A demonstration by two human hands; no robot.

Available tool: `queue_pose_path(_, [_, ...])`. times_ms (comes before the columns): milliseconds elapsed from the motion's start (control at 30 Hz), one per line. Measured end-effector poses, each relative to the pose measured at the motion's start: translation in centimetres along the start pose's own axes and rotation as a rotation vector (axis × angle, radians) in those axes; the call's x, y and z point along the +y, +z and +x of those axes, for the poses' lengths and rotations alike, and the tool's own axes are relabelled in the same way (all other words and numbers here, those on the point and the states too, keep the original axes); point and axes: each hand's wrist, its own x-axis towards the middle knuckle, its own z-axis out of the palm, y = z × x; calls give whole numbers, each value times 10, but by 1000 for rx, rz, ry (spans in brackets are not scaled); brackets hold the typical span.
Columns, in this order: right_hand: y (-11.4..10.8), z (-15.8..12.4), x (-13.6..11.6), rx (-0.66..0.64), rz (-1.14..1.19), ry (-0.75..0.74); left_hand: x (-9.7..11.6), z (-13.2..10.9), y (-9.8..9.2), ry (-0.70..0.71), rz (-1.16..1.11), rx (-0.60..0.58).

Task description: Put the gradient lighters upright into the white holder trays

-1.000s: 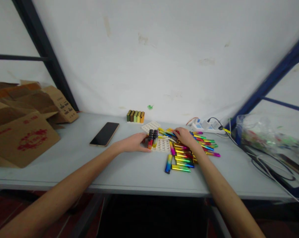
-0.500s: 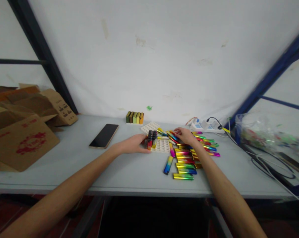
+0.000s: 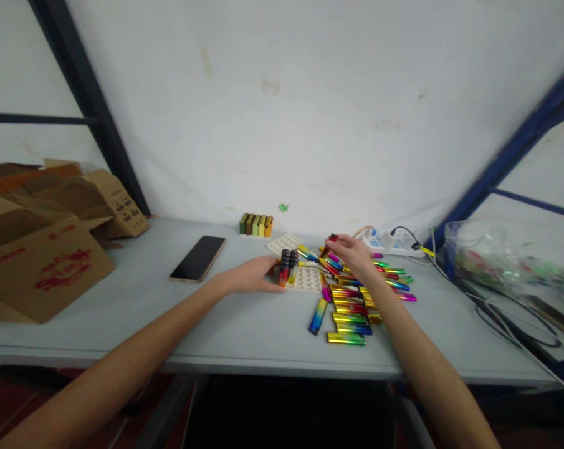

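My left hand (image 3: pixel 253 275) curls around the left edge of a white tray (image 3: pixel 308 280) with rows of holes, thumb at the near side and fingers behind. Several upright lighters (image 3: pixel 285 269) with dark tops fill the tray's left end, against that hand. To the right, my right hand (image 3: pixel 355 255) pinches a red lighter (image 3: pixel 327 247), tilted and held above the pile. Beneath and around it lie loose shiny lighters (image 3: pixel 349 307) in yellow, green, blue, red and pink. A single blue-yellow lighter (image 3: pixel 318 317) lies in front of the tray.
A second white tray (image 3: pixel 282 243) lies behind the first. Another block of upright lighters (image 3: pixel 256 225) stands near the wall. A phone (image 3: pixel 198 258) and cardboard boxes (image 3: pixel 71 262) are on the left. A power strip (image 3: pixel 389 242), cables and a plastic bag (image 3: pixel 482 249) are at the right.
My right hand has picked a red lighter out of the pile and raised it slightly. My left hand stays at the tray's edge. The view has shifted slightly.
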Motion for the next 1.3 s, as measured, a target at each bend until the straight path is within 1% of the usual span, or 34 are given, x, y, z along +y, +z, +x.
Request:
queue_pose_path(67, [4, -2, -1, -46, 16, 13, -1, 0, 0, 7, -5, 4])
queue_pose_path(167, [8, -5, -2, -129, -44, -4, 0, 0, 0, 18, -16, 10])
queue_pose_path(233, [12, -9, -4, -167, -36, -5, 2, 0, -1, 19, -17, 7])
queue_pose_path(367, [23, -17, -5, -262, -8, 35, 5, 0, -2, 10, -30, 1])
queue_pose_path(433, [29, -20, -4, -278, -33, 30, 5, 0, -2, 14, -38, 7])
queue_pose_path(533, [37, -23, -2, -236, -71, 33, 3, 1, 0, 14, -37, 15])
queue_pose_path(600, [41, -25, -1, -172, -166, 9, 1, 1, 0, 9, -35, 14])
queue_pose_path(767, [48, -34, 0, 24, -468, -212, 0, 1, 0, 29, -50, 7])
queue_pose_path(867, [53, -37, -1, 80, -571, -258, 2, 1, -1, 27, -56, 11])
queue_pose_path(967, [56, -38, 0, 76, -616, -268, 6, 0, -2, 22, -64, 9])
queue_pose_path(1100, [58, -40, 1, 54, -615, -255, 9, 0, -4, 10, -63, 4])
queue_pose_path(1300, [57, -42, 0, 15, -629, -209, 6, 1, -2, 22, -70, 4])
